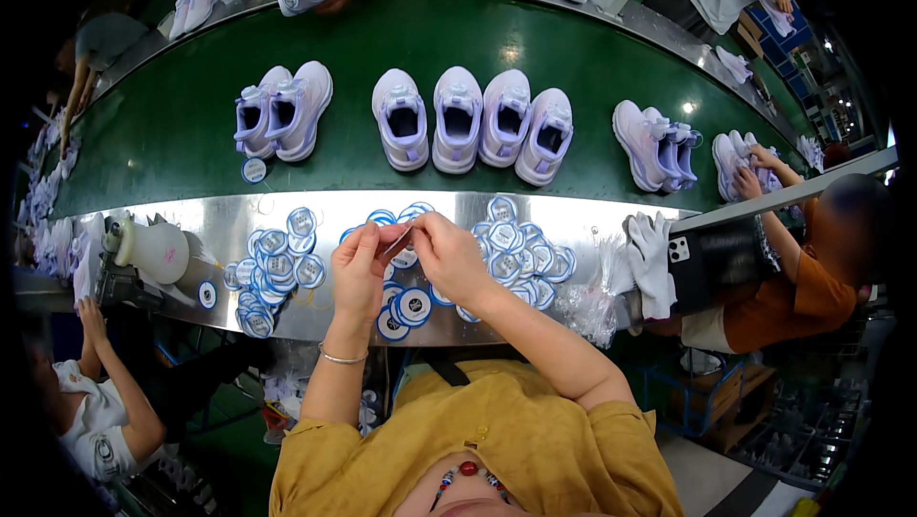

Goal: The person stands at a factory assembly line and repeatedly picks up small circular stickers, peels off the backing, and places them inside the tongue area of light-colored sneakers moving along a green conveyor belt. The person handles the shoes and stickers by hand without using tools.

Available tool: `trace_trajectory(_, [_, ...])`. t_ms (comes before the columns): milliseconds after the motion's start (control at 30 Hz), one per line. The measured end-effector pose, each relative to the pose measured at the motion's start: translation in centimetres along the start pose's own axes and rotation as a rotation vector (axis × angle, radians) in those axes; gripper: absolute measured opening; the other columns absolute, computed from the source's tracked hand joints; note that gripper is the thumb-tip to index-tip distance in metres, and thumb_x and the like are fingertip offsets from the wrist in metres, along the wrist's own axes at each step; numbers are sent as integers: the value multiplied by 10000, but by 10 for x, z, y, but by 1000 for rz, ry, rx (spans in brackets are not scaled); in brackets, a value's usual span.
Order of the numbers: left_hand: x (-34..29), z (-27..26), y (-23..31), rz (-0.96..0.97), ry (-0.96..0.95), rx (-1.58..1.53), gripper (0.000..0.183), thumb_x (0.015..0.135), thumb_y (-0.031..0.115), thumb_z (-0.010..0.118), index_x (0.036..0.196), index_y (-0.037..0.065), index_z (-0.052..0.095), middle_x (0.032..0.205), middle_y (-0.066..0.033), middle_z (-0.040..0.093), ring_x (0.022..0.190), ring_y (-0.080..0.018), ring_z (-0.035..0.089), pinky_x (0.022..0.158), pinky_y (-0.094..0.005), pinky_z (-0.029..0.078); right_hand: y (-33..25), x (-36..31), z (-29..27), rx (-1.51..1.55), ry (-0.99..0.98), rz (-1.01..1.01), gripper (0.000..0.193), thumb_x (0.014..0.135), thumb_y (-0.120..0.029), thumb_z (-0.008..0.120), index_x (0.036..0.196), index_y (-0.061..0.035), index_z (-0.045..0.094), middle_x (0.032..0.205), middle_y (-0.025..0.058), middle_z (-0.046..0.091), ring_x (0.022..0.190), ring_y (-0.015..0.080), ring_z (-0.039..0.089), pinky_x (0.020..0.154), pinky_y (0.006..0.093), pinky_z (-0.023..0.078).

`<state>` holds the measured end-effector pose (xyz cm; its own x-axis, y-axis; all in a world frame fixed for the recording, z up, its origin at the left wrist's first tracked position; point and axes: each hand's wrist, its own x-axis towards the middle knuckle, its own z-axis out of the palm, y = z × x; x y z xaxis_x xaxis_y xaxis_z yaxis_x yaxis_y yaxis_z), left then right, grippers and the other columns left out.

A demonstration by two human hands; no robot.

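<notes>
Hands meet above the steel ledge (229, 216); the left hand (358, 269) and right hand (449, 254) pinch together on one small flat tag (396, 242) held between their fingertips; round blue-and-white tags (272, 269) lie in loose heaps on the ledge to either side, more (516, 250) just right of the hands; no tray or box holds them; pale lilac shoes (478, 121) stand in pairs on the green conveyor belt (172, 126) beyond; white gloves (650, 259) rest further right.
</notes>
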<state>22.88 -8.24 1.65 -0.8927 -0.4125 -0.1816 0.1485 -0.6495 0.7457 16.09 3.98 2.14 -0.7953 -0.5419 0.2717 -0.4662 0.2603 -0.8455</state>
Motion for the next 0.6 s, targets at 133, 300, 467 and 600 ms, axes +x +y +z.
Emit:
trace_trajectory(133, [15, 4, 0, -8, 26, 65, 96, 858, 11, 592, 936, -44, 604, 903, -104, 641, 856, -152, 616, 792, -253, 506, 6, 14, 4, -172, 47, -190, 79, 856, -101, 520, 843, -24, 511, 804, 135, 559, 709, 334, 578, 590, 408, 464])
trace_trajectory(300, [39, -6, -5, 132, -11, 317, 88, 852, 22, 610, 931, -17, 604, 940, -54, 621, 775, -87, 576, 694, -198, 460, 9, 32, -2, 70, -69, 62, 154, 865, -158, 555, 922, -17, 537, 702, 127, 568, 606, 272, 568, 531, 344, 424])
trace_trajectory(467, [55, -2, 0, 215, -46, 539, 98, 854, 51, 614, 950, 32, 607, 877, 7, 586, 753, -56, 552, 598, -180, 436, 29, 52, -8, 304, -215, 211, 146, 856, -154, 561, 837, -11, 588, 633, 130, 576, 551, 231, 550, 521, 309, 404])
trace_trajectory(600, [84, 8, 1, 1, 82, 461, 198, 881, 94, 591, 1057, 14, 551, 946, -59, 622, 774, -106, 593, 666, -206, 489, 39, 60, -9, -14, 70, 61, 108, 833, -121, 556, 798, -20, 572, 670, 181, 602, 632, 340, 601, 551, 400, 444])
